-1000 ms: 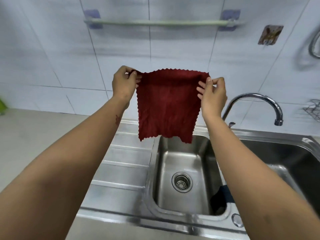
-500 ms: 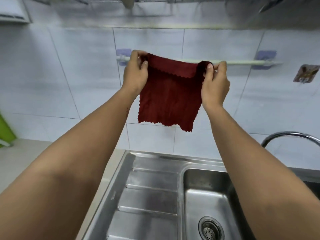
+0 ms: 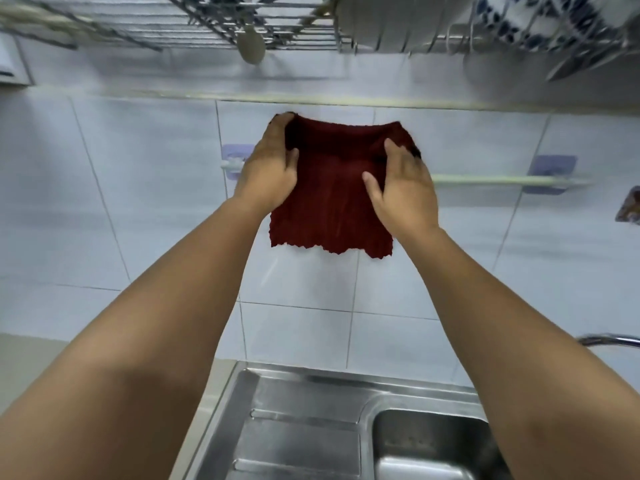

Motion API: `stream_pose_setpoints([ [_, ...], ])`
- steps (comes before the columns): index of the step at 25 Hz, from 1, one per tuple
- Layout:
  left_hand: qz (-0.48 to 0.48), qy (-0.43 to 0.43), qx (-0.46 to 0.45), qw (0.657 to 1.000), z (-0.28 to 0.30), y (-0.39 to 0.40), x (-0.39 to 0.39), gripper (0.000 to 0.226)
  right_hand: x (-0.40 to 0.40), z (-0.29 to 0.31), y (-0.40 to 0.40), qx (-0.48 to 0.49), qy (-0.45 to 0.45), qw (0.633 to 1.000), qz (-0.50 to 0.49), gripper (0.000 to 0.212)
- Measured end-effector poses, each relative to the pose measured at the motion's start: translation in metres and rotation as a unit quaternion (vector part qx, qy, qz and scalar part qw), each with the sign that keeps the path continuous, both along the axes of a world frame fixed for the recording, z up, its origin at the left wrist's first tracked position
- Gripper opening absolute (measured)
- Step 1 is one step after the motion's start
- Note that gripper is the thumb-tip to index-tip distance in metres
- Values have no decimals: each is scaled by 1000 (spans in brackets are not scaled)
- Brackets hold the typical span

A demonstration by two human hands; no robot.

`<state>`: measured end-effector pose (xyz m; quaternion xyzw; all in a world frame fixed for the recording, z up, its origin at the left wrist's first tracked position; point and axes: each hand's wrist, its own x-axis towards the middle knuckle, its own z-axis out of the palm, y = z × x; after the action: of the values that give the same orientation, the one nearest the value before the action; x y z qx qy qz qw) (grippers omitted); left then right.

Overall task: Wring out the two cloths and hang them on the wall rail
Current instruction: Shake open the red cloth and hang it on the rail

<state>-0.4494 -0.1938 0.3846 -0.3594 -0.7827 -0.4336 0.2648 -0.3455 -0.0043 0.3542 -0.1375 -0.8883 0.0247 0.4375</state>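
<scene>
Hands (image 3: 337, 183) drape red cloth (image 3: 330, 209) over rail (image 3: 485, 180).

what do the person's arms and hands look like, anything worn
Both arms are bare as far as the view shows: no sleeves, gloves, watch or bands. The left hand and right hand show no rings. Nails look short and unpainted.

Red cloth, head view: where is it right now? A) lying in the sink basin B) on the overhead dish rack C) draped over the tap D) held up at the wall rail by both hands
D: the left hand and right hand both hold the red cloth against the tiled wall at the height of the wall rail, well above the sink.
</scene>
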Motion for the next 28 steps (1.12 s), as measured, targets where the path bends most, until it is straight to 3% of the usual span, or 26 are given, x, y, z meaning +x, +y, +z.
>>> stream_pose_setpoints([
  [4,102,142,-103,979,-19,4,-7,38,-1,-6,4,86,58,994,-22,46],
  [8,193,120,-224,948,-9,13,-14,41,-5,8,0,23,3,996,-87,52],
  [11,190,107,-280,935,-4,12,-18,48,-12,11,0,24,-34,991,-129,55],
  [14,178,106,-301,931,-1,6,-21,54,-13,5,2,44,16,990,-132,56],
  [17,177,51,-319,930,7,7,-19,62,-7,0,3,68,63,989,-119,51],
  [21,154,0,-288,945,16,9,-17,62,-3,-1,4,82,27,991,-105,47],
  [23,139,38,-223,964,12,4,-17,50,-2,1,1,70,57,990,-107,44],
  [25,128,134,-198,963,0,-1,-14,40,-3,0,-3,78,106,985,-110,38],
  [28,120,201,-199,952,-15,-5,-14,37,-5,-5,-5,97,71,988,-94,38],
])
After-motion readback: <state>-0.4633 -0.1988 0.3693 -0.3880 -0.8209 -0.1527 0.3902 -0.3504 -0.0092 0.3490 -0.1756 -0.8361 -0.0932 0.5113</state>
